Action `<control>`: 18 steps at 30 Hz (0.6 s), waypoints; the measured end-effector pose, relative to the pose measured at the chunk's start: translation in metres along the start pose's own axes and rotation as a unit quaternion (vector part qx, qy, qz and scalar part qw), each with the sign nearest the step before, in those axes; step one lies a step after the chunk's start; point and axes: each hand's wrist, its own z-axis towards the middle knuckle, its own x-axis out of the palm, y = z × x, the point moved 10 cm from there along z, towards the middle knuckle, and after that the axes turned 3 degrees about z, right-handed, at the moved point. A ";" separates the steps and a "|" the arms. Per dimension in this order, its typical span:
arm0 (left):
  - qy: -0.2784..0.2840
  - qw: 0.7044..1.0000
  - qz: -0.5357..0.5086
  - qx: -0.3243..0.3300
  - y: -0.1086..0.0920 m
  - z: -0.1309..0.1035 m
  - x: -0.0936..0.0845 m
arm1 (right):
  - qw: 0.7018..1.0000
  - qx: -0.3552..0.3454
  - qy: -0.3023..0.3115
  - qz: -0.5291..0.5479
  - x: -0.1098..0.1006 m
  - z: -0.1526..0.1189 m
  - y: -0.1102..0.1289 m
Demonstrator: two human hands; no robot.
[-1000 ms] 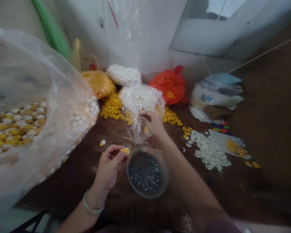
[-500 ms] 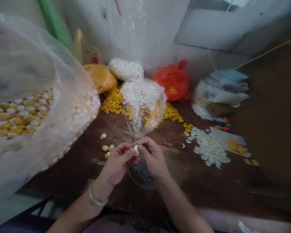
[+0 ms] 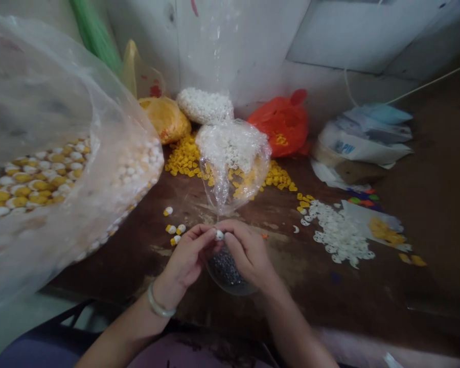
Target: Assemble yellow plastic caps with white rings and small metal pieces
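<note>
Between my fingertips, over the table's front half, is a small white plastic piece (image 3: 219,235) with dark specks on its face. My left hand (image 3: 189,253) pinches it from the left, and my right hand (image 3: 249,250) grips it from the right; both are closed. Under them sits a clear container of small dark shiny bits (image 3: 230,271), partly covered by the hands. Left of my hands lie several white-and-yellow pieces (image 3: 175,229). Just beyond stands a clear plastic bag of white parts (image 3: 232,153).
A big clear bag (image 3: 126,122) full of white-and-yellow pieces fills the left side. Yellow parts (image 3: 184,153) are heaped behind, near a red bag (image 3: 281,125). Loose white parts (image 3: 341,232) lie on the brown table (image 3: 291,286) at right.
The piece has turned between my fingers, now showing a white face with dark specks instead of white and yellow. The whole view has shifted slightly. Both hands keep their grip.
</note>
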 end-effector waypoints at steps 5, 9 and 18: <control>0.015 0.999 0.034 0.013 -0.003 -0.002 0.001 | 1.000 -0.002 0.020 0.015 0.000 0.000 -0.012; 0.014 0.999 0.038 0.024 -0.005 -0.004 0.002 | 0.999 -0.006 -0.006 0.043 -0.004 0.001 -0.015; -0.045 0.983 0.097 0.148 -0.027 -0.012 -0.002 | 0.996 -0.029 -0.085 0.015 -0.003 -0.006 -0.006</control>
